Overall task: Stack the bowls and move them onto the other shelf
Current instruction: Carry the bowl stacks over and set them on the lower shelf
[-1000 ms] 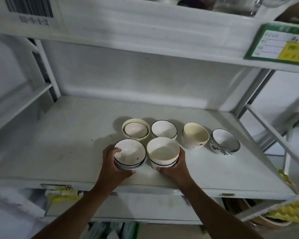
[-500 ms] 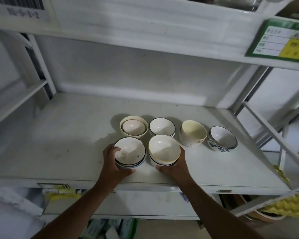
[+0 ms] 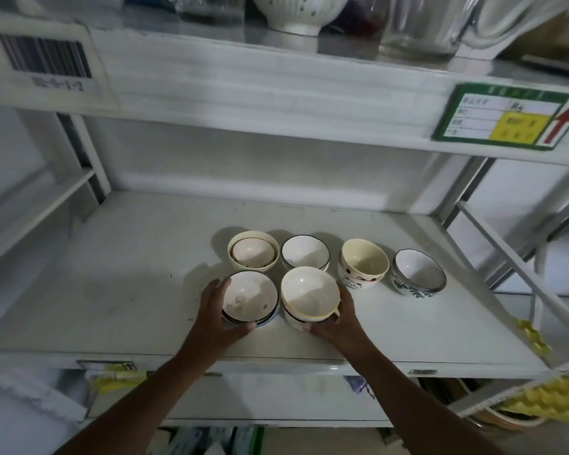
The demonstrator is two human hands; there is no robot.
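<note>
Several bowls stand on the white middle shelf (image 3: 112,290). My left hand (image 3: 216,315) grips a short stack of dark-rimmed white bowls (image 3: 250,295) at the front. My right hand (image 3: 337,318) grips a second stack topped by a yellow-rimmed white bowl (image 3: 309,292), which sits tilted and slightly raised. Behind them are a cream bowl with a smaller bowl inside (image 3: 253,251), a black-rimmed white bowl (image 3: 305,252), a cream bowl with a cartoon print (image 3: 363,267) and a blue-patterned bowl (image 3: 418,272).
The upper shelf (image 3: 276,77) carries a ribbed white bowl (image 3: 299,11) and glass jars (image 3: 421,24). A barcode label (image 3: 45,57) and a green-and-yellow tag (image 3: 506,116) hang on its front edge. Shelf posts (image 3: 493,244) stand at right, a lower shelf below.
The yellow-rimmed bowl stack in my right hand has tipped and lifted a little. The camera view has tilted upward, showing the upper shelf. My left hand stays on its stack.
</note>
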